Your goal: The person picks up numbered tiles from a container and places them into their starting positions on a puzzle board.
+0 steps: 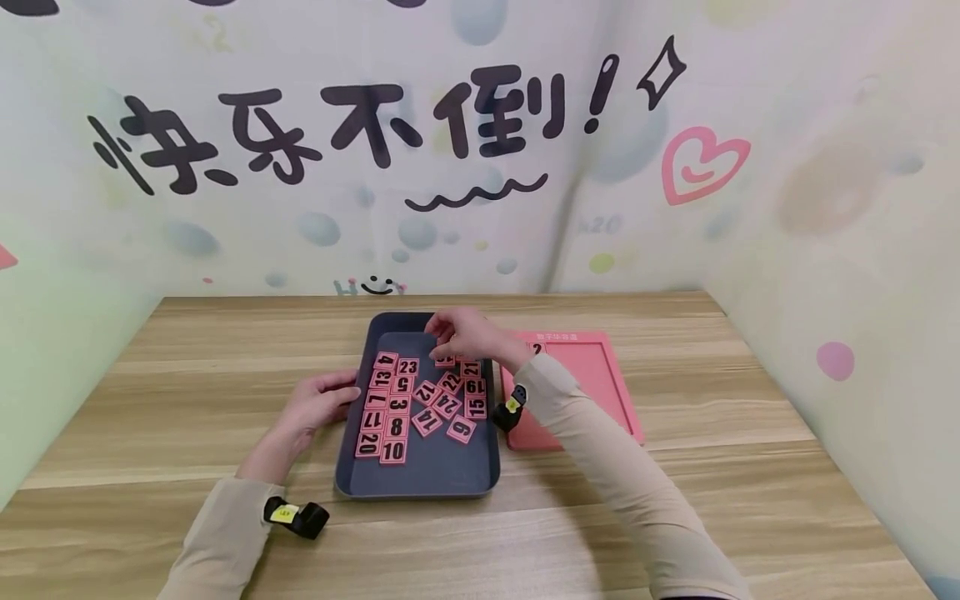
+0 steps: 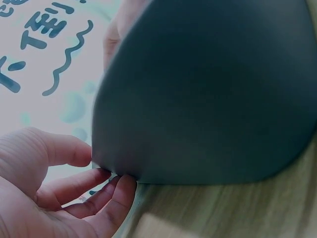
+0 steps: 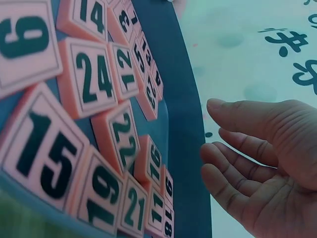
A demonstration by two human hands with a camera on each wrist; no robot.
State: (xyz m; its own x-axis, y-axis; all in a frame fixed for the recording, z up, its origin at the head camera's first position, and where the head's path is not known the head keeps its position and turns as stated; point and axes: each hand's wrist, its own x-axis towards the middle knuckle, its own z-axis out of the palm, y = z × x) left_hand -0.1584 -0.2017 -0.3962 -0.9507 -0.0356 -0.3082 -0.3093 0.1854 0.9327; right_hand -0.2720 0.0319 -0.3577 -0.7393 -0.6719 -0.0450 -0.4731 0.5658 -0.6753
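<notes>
My right hand hangs over the far end of the dark gray tray, thumb and fingers parted, loosely bent, with nothing between them; tile 16 shows just beside it. My left hand touches the tray's left wall with relaxed fingers, steadying it, I'd say. The number tiles lie in the tray: two close columns at left, a looser jumble at right. To the right on the table is a pink board, with tile 2 near its far left corner. I judge I'm choosing a tile; the next move calls for a fingertip pinch on one piece's edges, without nudging its neighbours.
</notes>
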